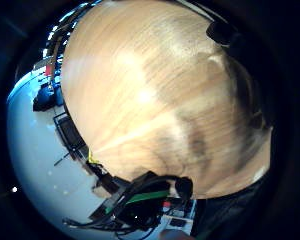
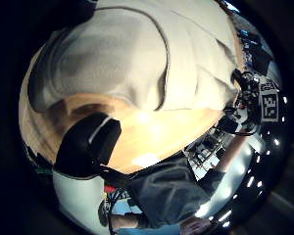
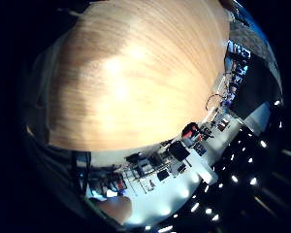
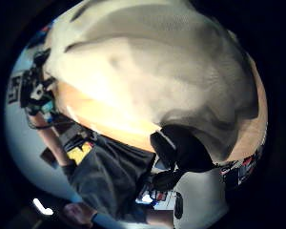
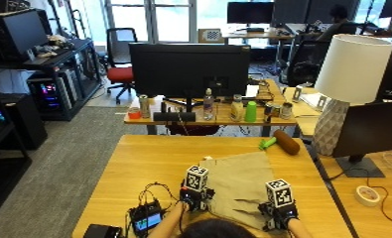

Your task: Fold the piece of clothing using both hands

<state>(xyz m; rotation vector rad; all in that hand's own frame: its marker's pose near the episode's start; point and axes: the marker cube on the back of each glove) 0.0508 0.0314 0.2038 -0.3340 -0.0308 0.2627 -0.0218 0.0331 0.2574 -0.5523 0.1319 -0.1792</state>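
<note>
The tan cloth (image 5: pixel 238 186) lies flat on the wooden counter (image 5: pixel 156 163), with the left hand (image 5: pixel 194 194) at its 8 o'clock edge and the right hand (image 5: pixel 278 207) at its 5 o'clock corner; I cannot tell what the fingers are doing, and I think each hand must next pinch its edge and lift it toward 12 o'clock.

Plain beige garment (image 5: pixel 238 186) on light wooden table (image 5: pixel 149 168)
</note>
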